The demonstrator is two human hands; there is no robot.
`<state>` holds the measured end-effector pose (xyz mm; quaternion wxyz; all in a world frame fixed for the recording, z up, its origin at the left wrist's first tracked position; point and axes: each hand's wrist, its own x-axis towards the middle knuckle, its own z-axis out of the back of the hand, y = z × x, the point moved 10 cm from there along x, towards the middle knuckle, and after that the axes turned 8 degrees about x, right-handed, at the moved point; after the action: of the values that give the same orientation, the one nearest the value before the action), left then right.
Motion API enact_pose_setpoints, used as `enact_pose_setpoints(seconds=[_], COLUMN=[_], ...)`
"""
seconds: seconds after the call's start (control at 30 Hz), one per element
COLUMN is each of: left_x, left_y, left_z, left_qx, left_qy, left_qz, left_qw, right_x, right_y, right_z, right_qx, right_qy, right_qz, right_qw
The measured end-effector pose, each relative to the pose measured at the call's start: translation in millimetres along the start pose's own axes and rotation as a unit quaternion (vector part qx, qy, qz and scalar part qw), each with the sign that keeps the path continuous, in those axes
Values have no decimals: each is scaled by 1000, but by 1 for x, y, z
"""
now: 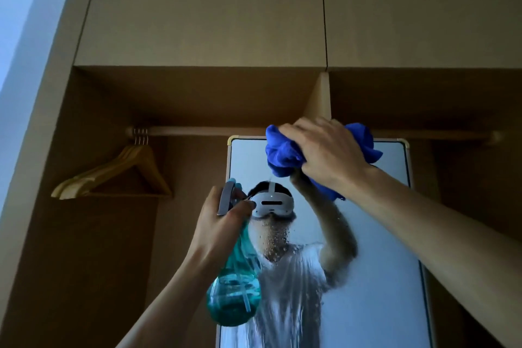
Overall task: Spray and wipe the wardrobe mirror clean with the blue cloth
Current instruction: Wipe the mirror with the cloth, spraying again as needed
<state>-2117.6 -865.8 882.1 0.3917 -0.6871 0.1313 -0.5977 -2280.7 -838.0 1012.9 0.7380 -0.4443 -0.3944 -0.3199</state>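
A tall mirror (378,234) with a pale frame stands inside the open wardrobe. Spray droplets and wet streaks cover its middle and lower glass. My right hand (324,149) grips a bunched blue cloth (282,155) and presses it against the top of the mirror. My left hand (220,229) holds a teal spray bottle (234,294) by its neck, in front of the mirror's left edge, its grey nozzle pointing at the glass. The mirror reflects a person wearing a white headset.
A wooden rail (203,130) runs across the wardrobe just above the mirror. Several wooden hangers (124,172) hang at its left end. Closed upper cabinet doors (211,8) sit overhead. A vertical divider panel (320,99) stands behind my right hand.
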Motion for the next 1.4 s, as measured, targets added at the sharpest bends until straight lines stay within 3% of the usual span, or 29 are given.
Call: enact_pose_setpoints(seconds=[0.27, 0.5, 0.87, 1.03, 1.4], left_x=[-4, -12, -7, -8, -15], left_y=[12, 10, 16, 14, 10], left_z=[-8, -15, -16, -20, -24], left_qx=[1, 18, 43, 64, 84], left_qy=[-18, -34, -67, -74, -92], left_qz=[12, 22, 18, 8, 19], left_qw=[1000, 999, 997, 995, 992], right_x=[-53, -74, -23, -41, -105], right_y=[21, 25, -57, -50, -18], right_z=[-24, -34, 21, 10, -25], right_qx=[43, 22, -26, -14, 32], right_qy=[68, 74, 2, 0, 74], right_qz=[52, 97, -12, 2, 70], right_qw=[995, 992, 1000, 1000, 994])
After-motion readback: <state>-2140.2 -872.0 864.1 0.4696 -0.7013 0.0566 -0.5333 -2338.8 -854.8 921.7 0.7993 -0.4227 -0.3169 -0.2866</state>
